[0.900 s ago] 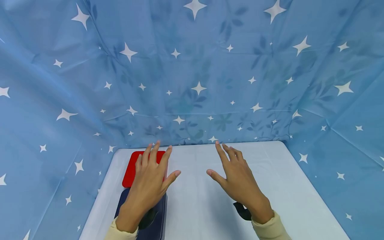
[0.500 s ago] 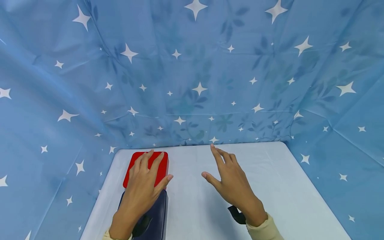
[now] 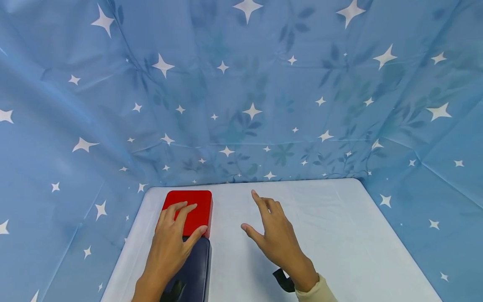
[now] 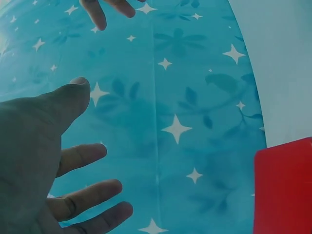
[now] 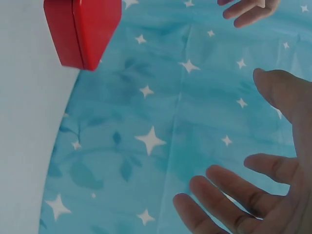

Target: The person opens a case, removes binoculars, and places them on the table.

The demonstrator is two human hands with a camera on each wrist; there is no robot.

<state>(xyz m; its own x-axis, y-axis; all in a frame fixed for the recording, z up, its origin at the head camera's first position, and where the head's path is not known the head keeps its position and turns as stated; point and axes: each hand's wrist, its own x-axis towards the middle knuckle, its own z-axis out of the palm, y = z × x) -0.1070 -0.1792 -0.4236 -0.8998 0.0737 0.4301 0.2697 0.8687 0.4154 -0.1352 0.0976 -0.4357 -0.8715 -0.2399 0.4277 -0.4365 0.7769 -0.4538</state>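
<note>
My left hand [image 3: 170,239] hovers over the seam between a red box [image 3: 194,212] and a dark navy box [image 3: 194,268], its fingers spread and slightly bent with nothing in them. The red box lies at the table's back left, and the navy one sits directly in front of it, partly covered by the hand and forearm. To the right, my right hand [image 3: 277,235] is held above the white table, fingers apart and holding nothing. In the left wrist view the red box [image 4: 282,187] shows at the right edge; the right wrist view has the red box [image 5: 85,31] at top left.
A white-covered table [image 3: 339,235] stretches out to the right of the boxes. Blue cloth [image 3: 241,84] with white stars hangs behind and along both sides. A black strap piece [image 3: 284,280] sits at my right wrist.
Both hands have shifted left and drawn back a little toward me, the left one coming lower over the boxes. More of the red box shows now. The boxes have stayed in place.
</note>
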